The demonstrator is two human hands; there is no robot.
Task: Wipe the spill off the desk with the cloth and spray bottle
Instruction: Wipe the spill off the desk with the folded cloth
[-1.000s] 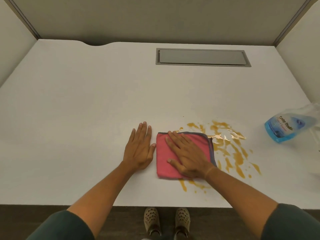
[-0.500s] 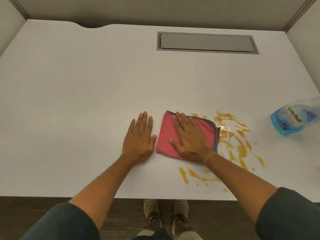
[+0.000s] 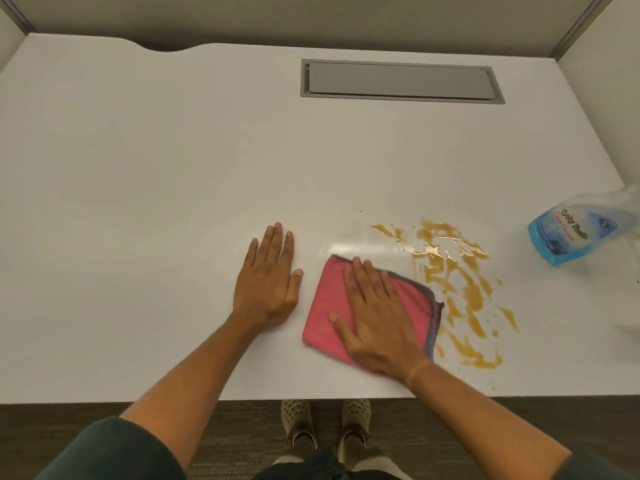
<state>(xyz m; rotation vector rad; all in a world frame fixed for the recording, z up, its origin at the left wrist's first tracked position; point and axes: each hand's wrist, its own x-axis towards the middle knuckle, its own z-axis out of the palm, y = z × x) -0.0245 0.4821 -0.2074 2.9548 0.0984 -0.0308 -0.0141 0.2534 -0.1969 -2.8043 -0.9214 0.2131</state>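
Observation:
A folded pink cloth (image 3: pixel 327 306) with a grey edge lies on the white desk (image 3: pixel 138 202) near its front edge. My right hand (image 3: pixel 377 317) presses flat on the cloth, fingers spread. My left hand (image 3: pixel 268 282) rests flat on the desk just left of the cloth, holding nothing. An orange-brown spill (image 3: pixel 464 285) spreads to the right of the cloth, with a wet streak above the cloth. A clear spray bottle of blue liquid (image 3: pixel 568 233) stands at the right edge of the view, its top cut off.
A grey rectangular cable hatch (image 3: pixel 401 81) is set into the desk at the back. Partition walls close the back and both sides. The desk's front edge runs just below my wrists, with my shoes (image 3: pixel 325 427) on the dark floor.
My right hand has slid the cloth up and then back toward the front edge, turning it. The spill left of the cloth is gone and a wet streak remains. My left hand stayed put.

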